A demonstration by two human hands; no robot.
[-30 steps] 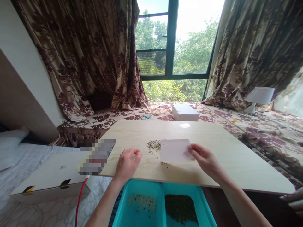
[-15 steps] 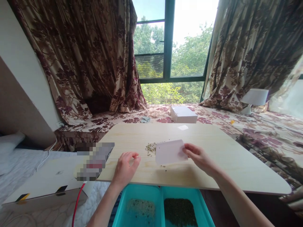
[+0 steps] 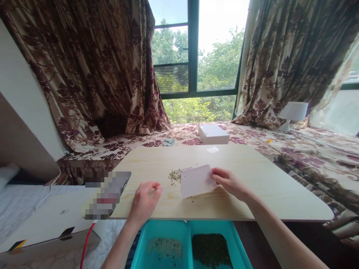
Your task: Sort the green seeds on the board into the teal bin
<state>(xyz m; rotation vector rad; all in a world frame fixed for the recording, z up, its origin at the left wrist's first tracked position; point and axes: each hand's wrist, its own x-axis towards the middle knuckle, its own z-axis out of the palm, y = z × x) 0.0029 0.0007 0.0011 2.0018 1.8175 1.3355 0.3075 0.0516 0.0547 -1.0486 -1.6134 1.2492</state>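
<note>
A light pinch and a low, steady lower edge should suit the white card [image 3: 196, 182] best, I'd judge, sparing the loose grains [image 3: 174, 176] a scatter. The right hand [image 3: 228, 183] grips it above the table's [image 3: 252, 179] middle; the left hand [image 3: 144, 200], loosely curled and visibly empty, is at the table's near left. The card's thin, tilted, round-cornered; the grains, small, greenish-brown, lie mid-table.

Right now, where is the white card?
In the head view, the white card is in the right hand, over the table's middle, just right of the scattered small grains.
</note>
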